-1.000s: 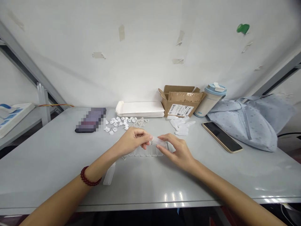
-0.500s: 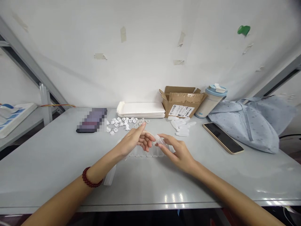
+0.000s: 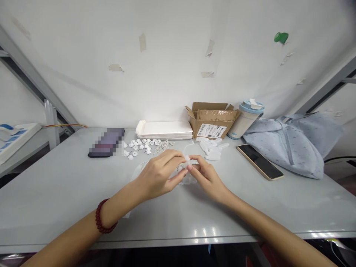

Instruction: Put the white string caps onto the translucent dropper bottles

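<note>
A small translucent plastic bottle is held upright in front of me, partly covered by fingers. My right hand pinches it from the right between thumb and fingers. From the other side, my left hand closes its thumb and fingertips on the same bottle. A thin, clear curved strip rises above the fingertips; whether it joins the bottle I cannot tell. Behind and below the hands are more clear pieces, mostly hidden. Past the left hand lie several white caps, some with thin tips.
A pile of translucent bottles lies before an open cardboard box. White flat boxes, a tumbler, a phone and a cloth bag line the back and right. A dark, pixelated object lies left.
My left hand has turned palm-down and closed from an open pose, its fingertips now meeting the bottle. The bottle has tipped more upright in my right hand. The view has shifted slightly.
</note>
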The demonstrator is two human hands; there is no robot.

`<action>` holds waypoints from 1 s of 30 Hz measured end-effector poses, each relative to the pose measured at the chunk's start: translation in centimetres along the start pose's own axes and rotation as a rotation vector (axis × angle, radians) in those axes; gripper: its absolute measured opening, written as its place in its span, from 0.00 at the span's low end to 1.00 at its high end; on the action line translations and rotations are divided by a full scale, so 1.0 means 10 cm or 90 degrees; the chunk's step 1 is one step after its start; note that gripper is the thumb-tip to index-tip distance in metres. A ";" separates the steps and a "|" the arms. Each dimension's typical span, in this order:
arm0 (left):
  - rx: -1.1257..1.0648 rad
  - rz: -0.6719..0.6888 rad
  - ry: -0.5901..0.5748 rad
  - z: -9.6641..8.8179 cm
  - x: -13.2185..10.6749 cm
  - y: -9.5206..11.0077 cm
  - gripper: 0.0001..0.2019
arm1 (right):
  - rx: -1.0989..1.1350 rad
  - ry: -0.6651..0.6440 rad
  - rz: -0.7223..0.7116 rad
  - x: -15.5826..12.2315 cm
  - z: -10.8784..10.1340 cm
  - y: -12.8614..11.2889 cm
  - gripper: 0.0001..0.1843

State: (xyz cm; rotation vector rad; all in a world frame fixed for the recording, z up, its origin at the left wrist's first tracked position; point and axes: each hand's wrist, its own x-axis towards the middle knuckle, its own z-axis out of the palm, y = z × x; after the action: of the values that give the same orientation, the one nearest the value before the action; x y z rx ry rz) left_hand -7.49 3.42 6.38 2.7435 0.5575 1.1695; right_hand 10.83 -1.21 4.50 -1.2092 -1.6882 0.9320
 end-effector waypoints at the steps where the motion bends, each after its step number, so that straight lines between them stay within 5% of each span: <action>1: 0.024 0.017 -0.002 0.00 -0.01 0.01 0.09 | 0.023 -0.005 0.007 0.00 0.00 0.00 0.17; 7: 0.103 0.055 -0.053 -0.04 -0.03 0.09 0.18 | 0.074 -0.038 0.015 -0.01 0.00 -0.02 0.17; 17: 0.088 0.037 -0.028 -0.09 -0.15 0.12 0.18 | 0.039 -0.115 -0.016 -0.04 0.05 -0.07 0.15; 24: 0.037 -0.067 -0.083 -0.40 -0.51 0.19 0.20 | -0.073 -0.123 -0.130 -0.10 0.05 -0.10 0.12; 30: 0.027 -0.179 -0.224 -0.65 -0.93 0.18 0.23 | -0.103 -0.121 -0.140 -0.10 0.09 -0.09 0.09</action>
State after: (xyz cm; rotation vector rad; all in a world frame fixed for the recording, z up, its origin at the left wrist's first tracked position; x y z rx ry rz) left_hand -17.57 -2.03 5.05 2.6979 0.8875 0.6023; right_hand 9.85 -2.55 4.80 -1.0359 -2.0350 0.8080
